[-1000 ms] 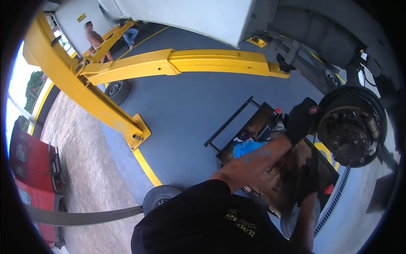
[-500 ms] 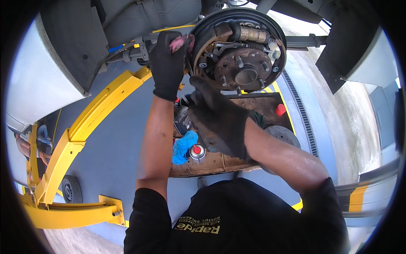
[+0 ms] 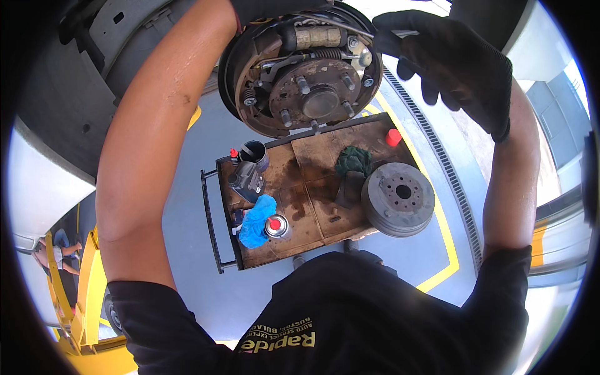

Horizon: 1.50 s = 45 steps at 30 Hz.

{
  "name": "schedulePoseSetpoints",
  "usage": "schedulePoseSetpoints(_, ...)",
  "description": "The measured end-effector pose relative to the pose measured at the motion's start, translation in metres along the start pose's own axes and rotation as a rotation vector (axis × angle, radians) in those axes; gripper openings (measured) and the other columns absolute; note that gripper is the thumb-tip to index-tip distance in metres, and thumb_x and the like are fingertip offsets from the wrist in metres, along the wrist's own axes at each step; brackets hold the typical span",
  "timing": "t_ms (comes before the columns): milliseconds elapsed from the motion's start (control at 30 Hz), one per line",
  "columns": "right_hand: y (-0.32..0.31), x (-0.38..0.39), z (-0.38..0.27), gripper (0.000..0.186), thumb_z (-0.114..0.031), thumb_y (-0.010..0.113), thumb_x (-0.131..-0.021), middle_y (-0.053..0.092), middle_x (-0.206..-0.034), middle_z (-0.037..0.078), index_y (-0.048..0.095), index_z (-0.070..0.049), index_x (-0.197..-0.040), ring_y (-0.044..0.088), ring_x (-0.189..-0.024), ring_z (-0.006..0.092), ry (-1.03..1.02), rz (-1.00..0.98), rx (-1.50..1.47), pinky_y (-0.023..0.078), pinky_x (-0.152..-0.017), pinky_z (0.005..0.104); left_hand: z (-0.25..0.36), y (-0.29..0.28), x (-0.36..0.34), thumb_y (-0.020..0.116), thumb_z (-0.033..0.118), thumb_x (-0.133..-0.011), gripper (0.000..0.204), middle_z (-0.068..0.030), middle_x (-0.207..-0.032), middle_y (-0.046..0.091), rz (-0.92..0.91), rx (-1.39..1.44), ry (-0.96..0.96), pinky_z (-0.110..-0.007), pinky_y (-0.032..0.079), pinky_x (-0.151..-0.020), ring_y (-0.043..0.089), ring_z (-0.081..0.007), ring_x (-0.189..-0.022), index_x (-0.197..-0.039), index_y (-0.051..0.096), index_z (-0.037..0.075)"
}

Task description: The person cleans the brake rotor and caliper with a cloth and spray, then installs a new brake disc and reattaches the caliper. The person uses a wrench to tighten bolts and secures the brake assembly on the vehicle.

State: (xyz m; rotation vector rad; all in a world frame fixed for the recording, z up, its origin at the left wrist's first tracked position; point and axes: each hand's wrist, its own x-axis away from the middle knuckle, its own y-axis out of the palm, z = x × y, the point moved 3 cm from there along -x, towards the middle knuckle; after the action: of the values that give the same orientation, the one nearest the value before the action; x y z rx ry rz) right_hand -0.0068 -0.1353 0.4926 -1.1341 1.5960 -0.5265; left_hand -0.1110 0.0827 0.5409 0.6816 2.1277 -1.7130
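A drum brake assembly [image 3: 300, 94] with a round studded hub, springs and a cylinder hangs at the top middle. My left hand [image 3: 269, 9], in a black glove, is at its upper left, mostly cut off by the frame, fingers hidden. My right hand [image 3: 450, 72], also gloved, is at the assembly's upper right, forefinger and thumb on a thin metal rod [image 3: 344, 24] that crosses the top, lower fingers curled. Below, a cart [image 3: 312, 234] carries a removed brake drum [image 3: 397, 200], a blue glove or cloth [image 3: 256, 222], a spray can [image 3: 278, 226], bottles and a dark rag [image 3: 353, 160].
A vehicle's underside and pale body [image 3: 47, 162] fill the left and top. A yellow lift arm [image 3: 87, 294] stands at lower left, with another person [image 3: 59, 256] beyond it. A drain grate [image 3: 444, 156] runs along the floor at right.
I have turned from the lift's side to face the brake. Both hands moved up to the assembly's top, my right one from below-left to the upper right. The cart is now more visible.
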Motion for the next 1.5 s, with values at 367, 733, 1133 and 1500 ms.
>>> schedulePoseSetpoints(367, 0.014, -0.017, -0.002, 0.033, -0.018, 0.054, -0.103, 0.072, -0.112, 0.013, 0.058, -0.015, -0.136, 0.072, -0.079, 0.0288, 0.025, -0.079, 1.115, 0.06, -0.069, 0.0369, 0.011, 0.023, -0.037, 0.064, 0.015, -0.087, 0.013, -0.0171, -0.087, 0.069, -0.091, 0.156, 0.003, -0.041, 0.05, -0.074, 0.067, -0.0313, -0.081, -0.096, 0.07, 0.008)
schedulePoseSetpoints(733, 0.021, 0.059, 0.022, 0.056, -0.011, 0.063, -0.095, 0.069, -0.115, 0.016, 0.048, -0.028, -0.146, 0.071, -0.095, 0.0339, 0.608, -0.073, 0.865, 0.059, -0.08, 0.039, 0.041, 0.127, -0.142, 0.067, 0.02, -0.079, 0.02, -0.0168, -0.092, 0.071, -0.488, -0.081, 0.479, -0.044, 0.051, -0.078, 0.068, -0.0335, -0.088, -0.092, 0.071, 0.005)
schedulePoseSetpoints(1133, 0.092, 0.114, 0.063, 0.063, -0.016, 0.054, -0.096, 0.071, -0.099, 0.02, 0.034, -0.029, -0.155, 0.07, -0.091, 0.0373, 0.931, -0.228, 0.382, 0.055, -0.078, 0.0486, 0.151, 0.279, -0.139, 0.069, 0.013, -0.067, 0.018, -0.0129, -0.08, 0.07, -0.974, -0.453, 0.426, -0.045, 0.053, -0.064, 0.065, -0.0288, -0.069, -0.082, 0.071, 0.005)
schedulePoseSetpoints(1500, 0.05, 0.101, 0.067, 0.034, -0.012, 0.065, -0.091, 0.072, -0.109, 0.018, 0.065, -0.011, -0.125, 0.071, -0.097, 0.0344, 0.947, -0.368, 0.3, 0.058, -0.085, 0.0395, 0.19, 0.155, 0.027, 0.066, 0.027, -0.098, 0.031, -0.007, -0.095, 0.07, 0.467, 1.597, -0.262, -0.032, 0.054, -0.08, 0.067, -0.0191, -0.084, -0.117, 0.066, 0.003)
